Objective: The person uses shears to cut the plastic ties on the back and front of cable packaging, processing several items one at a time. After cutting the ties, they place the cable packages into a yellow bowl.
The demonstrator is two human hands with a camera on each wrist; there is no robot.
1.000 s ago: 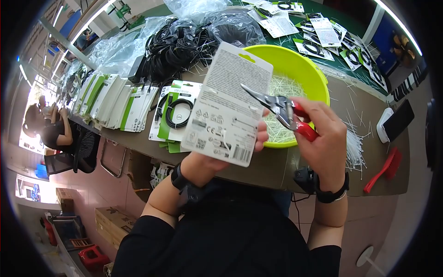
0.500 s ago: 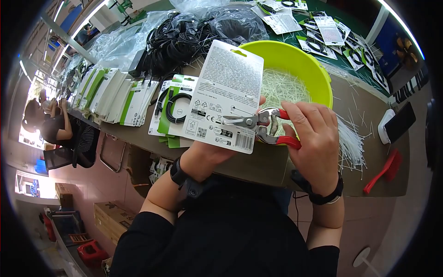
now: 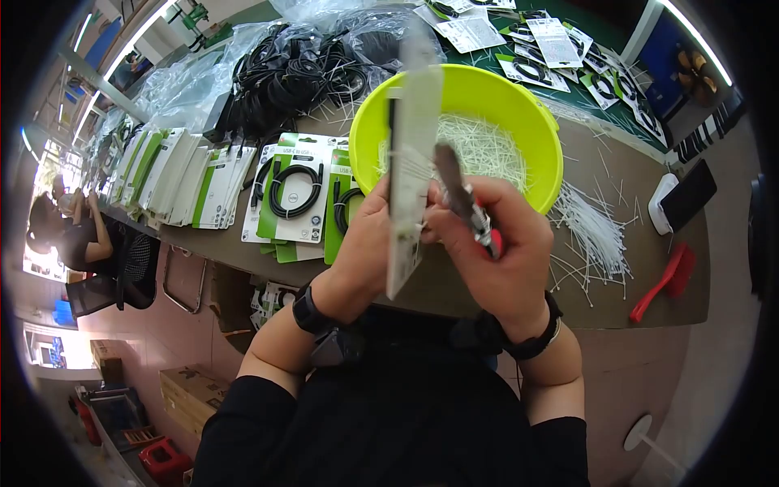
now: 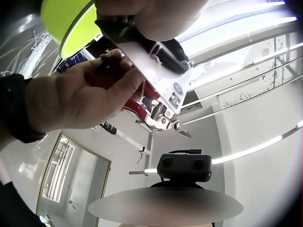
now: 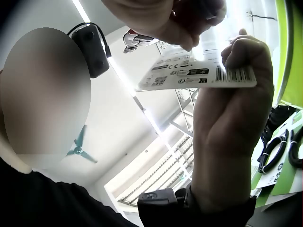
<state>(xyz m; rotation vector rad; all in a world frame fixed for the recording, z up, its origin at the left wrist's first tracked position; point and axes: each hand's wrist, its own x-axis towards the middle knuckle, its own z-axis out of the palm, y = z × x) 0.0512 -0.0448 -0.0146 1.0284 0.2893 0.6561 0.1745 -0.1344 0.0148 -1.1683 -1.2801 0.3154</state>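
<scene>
Turned edge-on in the head view is a white cable card (image 3: 415, 154), a black cable on its left face. My left hand (image 3: 357, 252) grips it low down. My right hand (image 3: 513, 256) holds red-handled snips (image 3: 459, 188), blades pointing up and away, with thumb and fingertips right at the card's back. In the right wrist view the card's printed back (image 5: 189, 73) with its barcode shows, left fingers curled over its edge. The left wrist view shows the black cable (image 4: 171, 59) on the front and the snips' metal head (image 4: 160, 118) beyond the card.
A lime-green tub (image 3: 540, 122) of white cable ties stands behind my hands. Carded cables (image 3: 296, 191) and a row of cards (image 3: 182, 174) lie left, black cables (image 3: 284, 81) behind. Loose ties (image 3: 596, 243), a red brush (image 3: 667, 280) and a phone on a stand (image 3: 688, 195) are right.
The card has swung from showing its printed back to standing edge-on. The snips have left the card's face and now point upward, while my right fingers have come in to the card.
</scene>
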